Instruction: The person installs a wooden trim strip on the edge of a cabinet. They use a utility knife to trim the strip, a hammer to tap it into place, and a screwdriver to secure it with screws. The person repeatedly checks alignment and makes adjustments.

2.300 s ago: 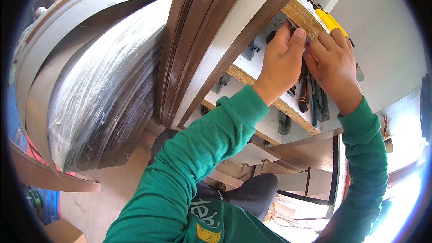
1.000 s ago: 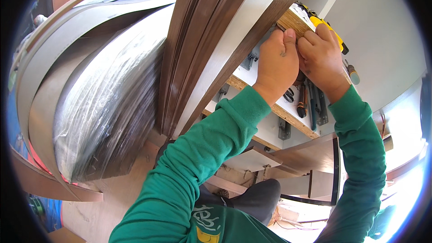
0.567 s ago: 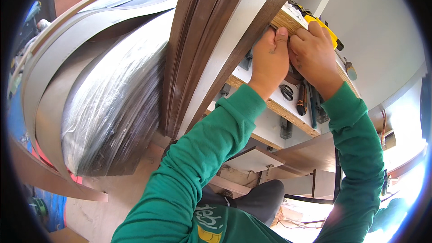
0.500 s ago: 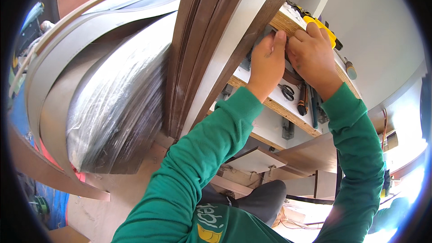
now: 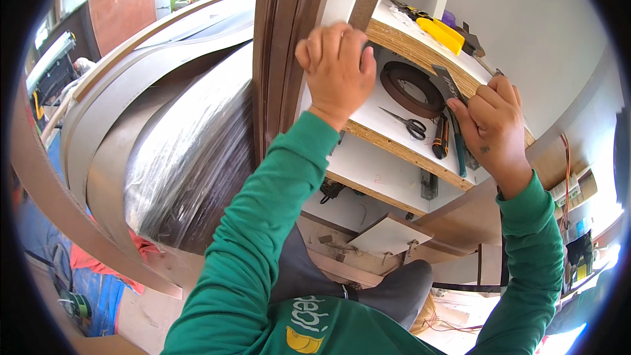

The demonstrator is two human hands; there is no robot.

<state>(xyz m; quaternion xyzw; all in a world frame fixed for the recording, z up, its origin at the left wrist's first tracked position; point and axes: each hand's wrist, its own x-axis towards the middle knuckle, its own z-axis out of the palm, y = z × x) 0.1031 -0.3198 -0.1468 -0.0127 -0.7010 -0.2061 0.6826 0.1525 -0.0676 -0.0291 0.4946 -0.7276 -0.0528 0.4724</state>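
My left hand (image 5: pixel 338 72) is raised at the edge of the brown door frame (image 5: pixel 282 46), fingers curled over. A bit of something dark shows by its thumb, but what it grips is hidden. My right hand (image 5: pixel 494 133) is closed on a dark, flat, blade-like tool (image 5: pixel 448 81) with pale markings, slanting up in front of the upper shelf edge. Between the hands, on the white shelf below, lie a brown coil of edge strip (image 5: pixel 393 85), black scissors (image 5: pixel 414 129), an orange-and-black cutter (image 5: pixel 440 137) and a long dark teal-handled tool (image 5: pixel 456 144).
The top shelf (image 5: pixel 427 46) holds a yellow tool (image 5: pixel 440 34) and other small items. Lower shelves (image 5: pixel 378 177) have raw board edges. At left stand plastic-wrapped curved panels (image 5: pixel 190 151) and long bent strips (image 5: pixel 85 125). A white board (image 5: pixel 388 233) lies low near my knees.
My hands, close together before at the upper shelf edge, have moved apart: left toward the door frame, right down and rightward. The flat dark tool and brown coil now show clearly.
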